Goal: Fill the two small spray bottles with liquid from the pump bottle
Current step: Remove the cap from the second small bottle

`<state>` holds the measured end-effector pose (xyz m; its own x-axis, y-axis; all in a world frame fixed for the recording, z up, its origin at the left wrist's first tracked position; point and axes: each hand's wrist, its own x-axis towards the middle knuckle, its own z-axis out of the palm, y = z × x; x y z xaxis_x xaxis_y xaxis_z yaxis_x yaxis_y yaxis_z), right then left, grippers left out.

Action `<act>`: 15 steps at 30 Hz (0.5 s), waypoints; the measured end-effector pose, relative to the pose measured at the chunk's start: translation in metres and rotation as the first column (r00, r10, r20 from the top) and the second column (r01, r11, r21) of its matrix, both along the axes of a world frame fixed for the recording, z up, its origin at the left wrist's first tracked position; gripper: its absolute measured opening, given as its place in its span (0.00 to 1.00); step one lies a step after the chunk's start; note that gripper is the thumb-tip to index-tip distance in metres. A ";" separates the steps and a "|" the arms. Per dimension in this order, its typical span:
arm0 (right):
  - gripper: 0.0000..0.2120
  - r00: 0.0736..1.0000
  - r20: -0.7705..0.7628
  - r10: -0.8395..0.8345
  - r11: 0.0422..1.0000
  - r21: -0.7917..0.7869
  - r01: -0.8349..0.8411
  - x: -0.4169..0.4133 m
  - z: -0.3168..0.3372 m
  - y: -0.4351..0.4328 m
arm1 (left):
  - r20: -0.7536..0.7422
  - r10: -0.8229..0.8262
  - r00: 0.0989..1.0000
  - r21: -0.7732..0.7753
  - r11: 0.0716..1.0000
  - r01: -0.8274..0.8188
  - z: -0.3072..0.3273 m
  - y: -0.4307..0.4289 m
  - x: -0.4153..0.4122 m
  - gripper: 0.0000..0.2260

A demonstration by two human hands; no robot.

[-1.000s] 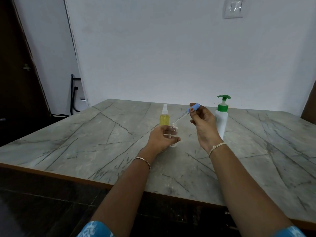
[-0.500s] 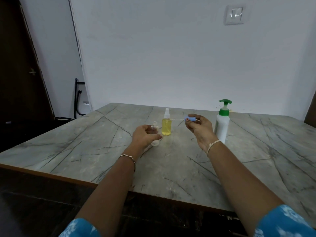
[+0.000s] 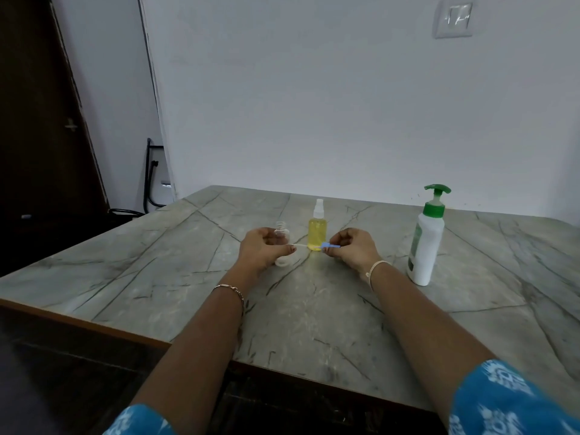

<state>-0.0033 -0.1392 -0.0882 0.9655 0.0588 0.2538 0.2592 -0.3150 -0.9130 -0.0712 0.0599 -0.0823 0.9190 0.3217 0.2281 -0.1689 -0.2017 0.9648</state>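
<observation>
Left hand (image 3: 262, 249) curls round the clear bottle (image 3: 281, 235) standing on the table (image 3: 157, 277). Right hand (image 3: 351, 251) pinches the blue sprayer (image 3: 329, 246), its tube pointing nine o'clock. Yellow bottle (image 3: 317, 230) stands at the sprayer's twelve, and the pump bottle (image 3: 426, 246) at the right hand's three.

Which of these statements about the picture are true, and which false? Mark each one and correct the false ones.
1. The left hand holds a clear small bottle with no top on it. True.
2. The yellow spray bottle lies on its side. False: it stands upright on the table, top on.
3. The right hand pinches a blue spray top with a thin tube. True.
4. The right hand presses the pump bottle. False: the pump bottle stands untouched, to that hand's right.
</observation>
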 end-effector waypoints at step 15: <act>0.11 0.997 0.061 -0.041 0.984 -0.168 0.051 0.002 0.001 0.008 | -0.004 0.003 1.000 0.039 0.999 -0.003 0.001 -0.002 0.000 0.17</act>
